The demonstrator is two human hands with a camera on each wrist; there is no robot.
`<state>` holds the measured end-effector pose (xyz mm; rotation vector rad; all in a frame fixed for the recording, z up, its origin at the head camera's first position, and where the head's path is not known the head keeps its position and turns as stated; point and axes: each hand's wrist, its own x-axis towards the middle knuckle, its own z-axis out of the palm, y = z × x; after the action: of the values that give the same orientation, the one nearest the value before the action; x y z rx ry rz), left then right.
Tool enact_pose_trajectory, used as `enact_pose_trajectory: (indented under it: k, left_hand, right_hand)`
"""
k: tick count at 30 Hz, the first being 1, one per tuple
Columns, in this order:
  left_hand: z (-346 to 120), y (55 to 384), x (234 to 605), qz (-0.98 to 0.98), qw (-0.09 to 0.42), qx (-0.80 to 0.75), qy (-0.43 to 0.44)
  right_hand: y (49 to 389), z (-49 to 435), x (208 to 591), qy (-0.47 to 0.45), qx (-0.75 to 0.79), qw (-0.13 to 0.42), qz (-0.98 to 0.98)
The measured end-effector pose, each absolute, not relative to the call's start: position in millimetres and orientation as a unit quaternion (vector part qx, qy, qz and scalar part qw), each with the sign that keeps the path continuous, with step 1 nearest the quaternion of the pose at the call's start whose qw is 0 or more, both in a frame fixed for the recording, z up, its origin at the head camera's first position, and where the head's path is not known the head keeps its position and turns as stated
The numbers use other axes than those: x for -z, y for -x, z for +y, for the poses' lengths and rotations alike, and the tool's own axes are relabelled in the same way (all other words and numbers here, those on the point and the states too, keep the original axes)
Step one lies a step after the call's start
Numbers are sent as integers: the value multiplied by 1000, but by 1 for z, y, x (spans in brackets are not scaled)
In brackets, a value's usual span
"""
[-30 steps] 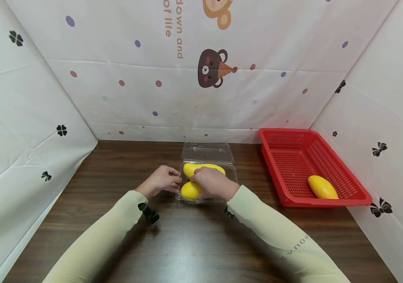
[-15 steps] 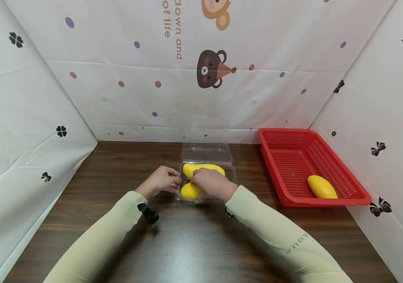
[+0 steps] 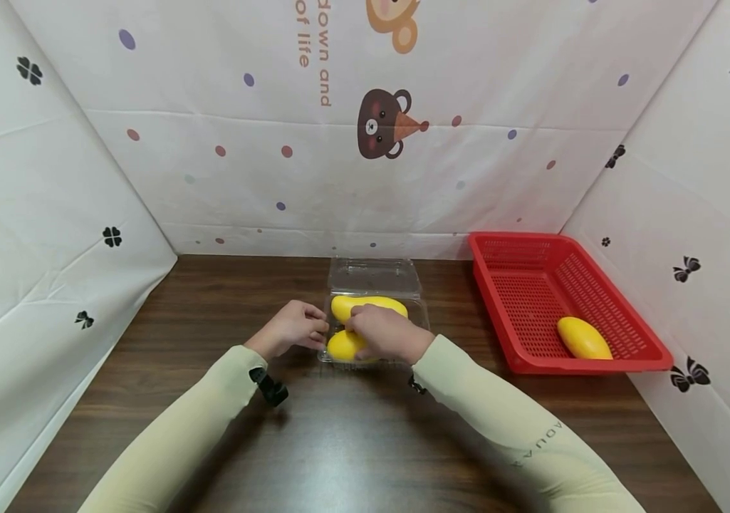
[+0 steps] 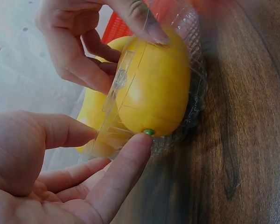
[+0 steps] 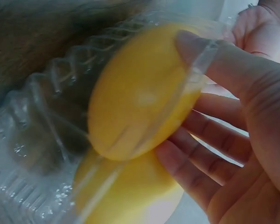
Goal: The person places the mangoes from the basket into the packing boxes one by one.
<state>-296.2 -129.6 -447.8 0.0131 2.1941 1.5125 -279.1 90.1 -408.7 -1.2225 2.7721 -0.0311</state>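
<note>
A clear plastic clamshell container [image 3: 376, 278] stands on the table with its lid raised at the back. Inside lies one yellow mango [image 3: 345, 345] at the front and another mango [image 3: 342, 308] behind it. My right hand [image 3: 387, 331] holds the front mango from above, thumb on its near side and fingers on the far side, as the right wrist view shows. My left hand [image 3: 294, 329] pinches the container's left edge between thumb and forefinger. In the left wrist view that forefinger [image 4: 133, 154] is beside the green stem end [image 4: 149, 132] of the front mango.
A red plastic basket [image 3: 499, 313] stands on the right of the table, with one more mango [image 3: 584, 338] in it. Dark wood tabletop [image 3: 313, 442] stretches in front of the container. Patterned white cloth [image 3: 230, 185] walls the back and both sides.
Little has changed. Slightly more of the front mango shows beneath my right hand, which has shifted minutely. My left hand keeps its place at the container's edge.
</note>
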Motion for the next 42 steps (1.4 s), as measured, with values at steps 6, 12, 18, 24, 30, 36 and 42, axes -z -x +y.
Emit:
enact_pose_trajectory:
  k: [6, 12, 18, 24, 30, 36, 42]
  left_hand:
    - [-129, 297, 449, 799, 236, -552, -3]
    - [-129, 296, 448, 800, 234, -552, -3]
    - [-128, 297, 450, 800, 235, -553, -8]
    - [-129, 296, 450, 802, 229, -552, -7]
    - [-129, 296, 449, 801, 230, -553, -9]
    - [-129, 296, 449, 799, 230, -556, -4]
    - [-128, 294, 448, 797, 230, -558, -1]
  right_hand:
    - [279, 93, 412, 403, 18, 33, 914]
    - [279, 99, 412, 404, 40, 41, 913]
    - [279, 112, 401, 395, 90, 46, 913]
    - [286, 137, 388, 370, 143, 36, 917]
    - [291, 167, 373, 330, 176, 24, 927]
    - [299, 198, 363, 300, 184, 0, 936]
    - [309, 233, 357, 258, 186, -9, 948]
